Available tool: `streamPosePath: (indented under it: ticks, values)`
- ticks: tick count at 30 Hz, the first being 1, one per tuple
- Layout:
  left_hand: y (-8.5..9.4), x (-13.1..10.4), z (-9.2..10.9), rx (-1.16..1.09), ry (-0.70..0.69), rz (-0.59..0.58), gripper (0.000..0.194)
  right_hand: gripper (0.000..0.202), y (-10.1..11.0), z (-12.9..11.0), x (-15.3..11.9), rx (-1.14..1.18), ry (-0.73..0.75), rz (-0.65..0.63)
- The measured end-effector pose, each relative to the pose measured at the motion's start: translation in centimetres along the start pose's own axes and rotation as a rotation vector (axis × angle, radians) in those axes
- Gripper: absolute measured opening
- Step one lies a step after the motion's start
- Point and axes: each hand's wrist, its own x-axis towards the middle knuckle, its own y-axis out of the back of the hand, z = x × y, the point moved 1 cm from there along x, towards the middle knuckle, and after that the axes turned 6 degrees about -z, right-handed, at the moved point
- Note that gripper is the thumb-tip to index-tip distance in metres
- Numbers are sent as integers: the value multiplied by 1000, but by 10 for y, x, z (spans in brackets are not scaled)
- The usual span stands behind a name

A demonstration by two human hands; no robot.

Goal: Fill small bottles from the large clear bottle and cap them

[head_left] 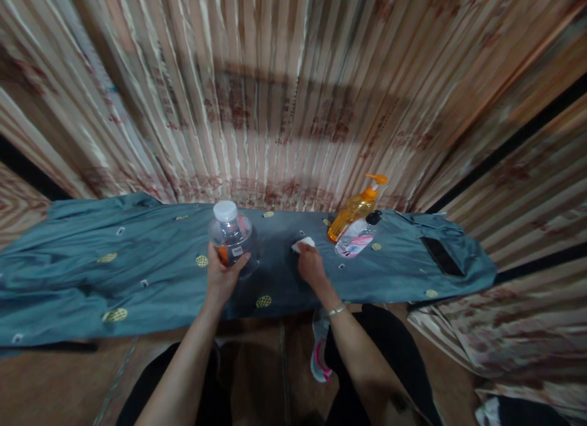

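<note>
A clear plastic jar (pixel 243 230) with a white lid (pixel 225 211) stands upright on the cloth-covered table. My left hand (pixel 223 273) is wrapped round its lower front, thumb to the right and fingers to the left. Something orange shows through or on the jar's side, too unclear to name. To the right, my right hand (pixel 312 264) is closed on a small white cloth or tissue (pixel 303 242) at the table surface. Beyond that hand are an amber pump bottle (pixel 351 215) with an orange top and a clear bottle (pixel 355 239) with a black cap and pink label.
A teal cloth (pixel 160 291) with yellow pineapple prints covers the narrow table, wrinkled at the left. A dark flat phone-like object (pixel 443 257) lies near the right end. Patterned curtains (pixel 284 108) hang close behind, and black poles (pixel 513 142) slant at both sides.
</note>
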Motion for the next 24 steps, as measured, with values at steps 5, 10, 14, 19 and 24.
streamPosePath:
  ticks: [5,10,14,19,24]
  values:
    - [1,2,-7,38,26,-8,39,50,-7,-47,-10,162,415,-141]
    - [3,2,-1,59,14,5,41,49,2,-24,-32,409,463,-147]
    - [2,0,2,59,5,4,42,54,-10,-25,-32,368,421,-11]
    - [0,-1,-3,62,20,27,44,58,-19,-35,-43,290,490,-96]
    - [1,-2,-8,81,50,22,43,51,2,4,-79,334,411,12]
